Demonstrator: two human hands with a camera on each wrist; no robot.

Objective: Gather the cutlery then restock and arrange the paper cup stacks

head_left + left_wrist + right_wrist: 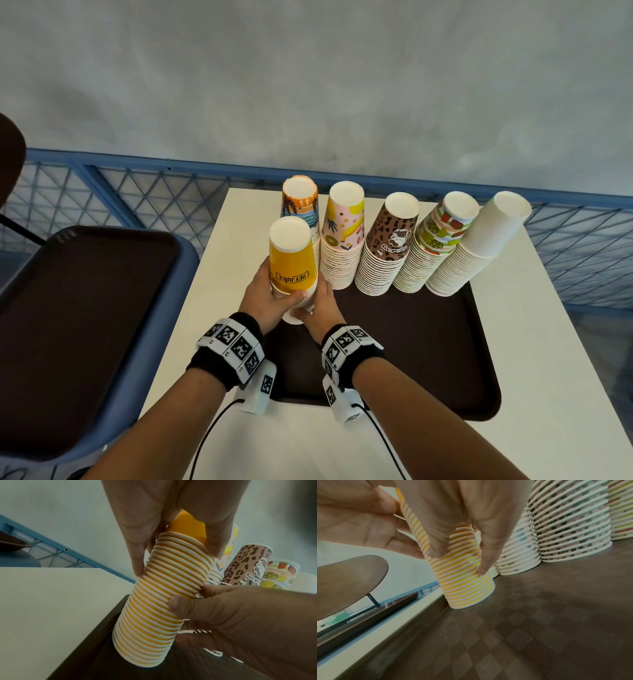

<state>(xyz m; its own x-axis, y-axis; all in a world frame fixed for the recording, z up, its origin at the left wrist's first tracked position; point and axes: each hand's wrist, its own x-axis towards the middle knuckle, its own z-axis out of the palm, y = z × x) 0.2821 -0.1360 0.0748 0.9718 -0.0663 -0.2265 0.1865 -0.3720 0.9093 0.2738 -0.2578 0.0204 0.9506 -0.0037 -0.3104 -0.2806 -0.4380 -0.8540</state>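
White table (534, 342) w/ the dark brown tray (428, 359) on it; second tray (78, 325) sits off to my left on a blue chair. Along the tray's far edge, five upside-down cup stacks in a row: sunset print (301, 198), fruit-on-pink (344, 236), leopard (390, 243), lime/tomato (435, 240), plain white (479, 243). No cutlery that I can clearly make out, so I reckon that part's done & I'm on the arranging step.

Orange "HEY JUICE" stack (292, 260) is in front of the sunset one, at the tray's left edge, leaning a bit. My left hand (270, 298) is wrapped round its upper rims, fingers curled on it. Right hand (317, 305) grips lower down, thumb & fingers on the ribbed rims. Base looks to be on the tray near the lip in the right wrist view.

Next, prob: straighten it, slide it into line w/ the others, let go gently so nothing tips.
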